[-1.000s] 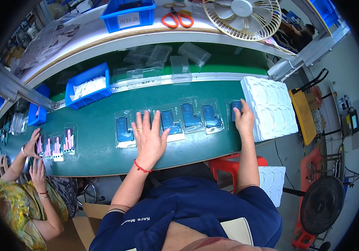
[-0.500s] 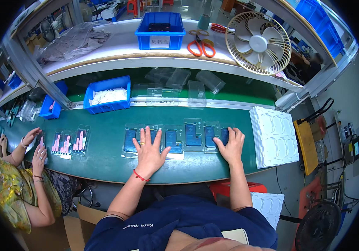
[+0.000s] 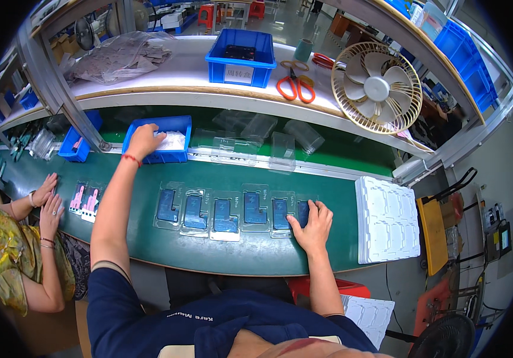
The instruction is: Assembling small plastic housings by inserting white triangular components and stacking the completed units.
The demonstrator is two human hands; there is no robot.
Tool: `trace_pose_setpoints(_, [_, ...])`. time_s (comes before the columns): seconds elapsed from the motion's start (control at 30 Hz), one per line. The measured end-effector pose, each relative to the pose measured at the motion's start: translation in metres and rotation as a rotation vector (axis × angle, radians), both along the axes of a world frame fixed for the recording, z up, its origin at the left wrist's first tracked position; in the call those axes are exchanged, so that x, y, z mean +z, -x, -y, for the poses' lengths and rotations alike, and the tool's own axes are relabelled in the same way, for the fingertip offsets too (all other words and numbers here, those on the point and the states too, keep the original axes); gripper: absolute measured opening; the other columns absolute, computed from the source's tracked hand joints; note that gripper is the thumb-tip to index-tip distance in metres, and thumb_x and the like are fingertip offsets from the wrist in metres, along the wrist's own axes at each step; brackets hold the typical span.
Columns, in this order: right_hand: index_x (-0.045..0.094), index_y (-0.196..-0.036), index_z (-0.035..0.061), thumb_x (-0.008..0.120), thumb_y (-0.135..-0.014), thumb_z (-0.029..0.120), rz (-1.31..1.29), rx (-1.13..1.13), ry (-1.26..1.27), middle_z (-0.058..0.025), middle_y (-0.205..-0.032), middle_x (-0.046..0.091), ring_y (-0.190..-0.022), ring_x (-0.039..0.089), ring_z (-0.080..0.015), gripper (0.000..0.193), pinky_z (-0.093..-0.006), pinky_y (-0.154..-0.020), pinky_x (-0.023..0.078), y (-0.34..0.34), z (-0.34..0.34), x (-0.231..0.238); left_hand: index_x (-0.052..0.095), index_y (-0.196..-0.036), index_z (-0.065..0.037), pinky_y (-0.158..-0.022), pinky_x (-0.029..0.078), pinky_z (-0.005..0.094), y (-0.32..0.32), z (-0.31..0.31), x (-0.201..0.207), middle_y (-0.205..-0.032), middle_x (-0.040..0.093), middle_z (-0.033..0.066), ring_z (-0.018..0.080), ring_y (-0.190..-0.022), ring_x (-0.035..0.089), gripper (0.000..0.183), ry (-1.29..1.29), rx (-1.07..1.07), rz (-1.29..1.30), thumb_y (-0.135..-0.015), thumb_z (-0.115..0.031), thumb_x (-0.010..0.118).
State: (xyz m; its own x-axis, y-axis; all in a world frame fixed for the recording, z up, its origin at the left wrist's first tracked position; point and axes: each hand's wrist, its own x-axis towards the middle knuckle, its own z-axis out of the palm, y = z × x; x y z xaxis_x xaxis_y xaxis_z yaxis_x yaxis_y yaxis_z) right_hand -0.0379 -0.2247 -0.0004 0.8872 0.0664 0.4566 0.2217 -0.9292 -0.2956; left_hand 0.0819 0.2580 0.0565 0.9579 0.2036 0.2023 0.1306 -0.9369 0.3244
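Left grip [image 3: 144, 143] gone from blue pieces [image 3: 225, 216] to blue bin [image 3: 176, 156], over white contents [image 3: 174, 141], cannot tell whether closed; right grip [image 3: 314, 231] still spread wide at last piece [image 3: 303, 210], others to its left

A long workbench [image 3: 256, 253] with a green top runs across the room. Above it is a white shelf [image 3: 179, 68] with a brown edge, held by metal posts [image 3: 63, 92]. Far back, red stools [image 3: 207, 17] stand on a shiny grey floor [image 3: 286, 19]. On the right there is a pale wall [image 3: 504, 155], and a yellow cart [image 3: 432, 227] stands near it.
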Motion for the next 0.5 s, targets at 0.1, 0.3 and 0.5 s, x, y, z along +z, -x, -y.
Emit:
trace_pose_setpoints(0.1, [0.056,-0.116,-0.0018,0.074,-0.071,0.042,-0.027,-0.004,-0.023,-0.0204,-0.120,0.048,-0.112,0.043,-0.0361,0.066,-0.0452,-0.097,0.036,0.000,-0.001,0.002,0.065,-0.111,0.001,-0.093,0.047,0.0383,-0.022,-0.018,-0.016,-0.109,0.064,0.0209,0.0342,-0.106,0.060,0.058,-0.074,-0.035,-0.205,-0.070,-0.038,0.076])
trace_pose_setpoints(0.3, [0.056,-0.116,-0.0012,0.074,-0.071,0.042,-0.025,-0.008,-0.014,-0.0199,-0.120,0.049,-0.112,0.043,-0.0354,0.065,-0.0451,-0.096,0.036,-0.002,0.000,0.001,0.068,-0.106,-0.003,-0.091,0.048,0.0366,-0.031,-0.007,-0.002,-0.105,0.066,0.0189,0.0318,-0.103,0.061,0.055,-0.072,-0.091,-0.336,-0.061,-0.030,0.082])
trace_pose_setpoints(0.5, [0.056,-0.116,-0.0006,0.074,-0.071,0.042,-0.023,-0.003,-0.022,-0.0197,-0.120,0.049,-0.112,0.043,-0.0357,0.064,-0.0455,-0.095,0.036,-0.003,0.002,0.000,0.069,-0.098,-0.003,-0.087,0.049,0.0366,-0.018,-0.002,0.001,-0.099,0.067,0.0181,0.0315,-0.097,0.063,0.041,0.043,-0.051,-0.122,-0.060,-0.016,0.080])
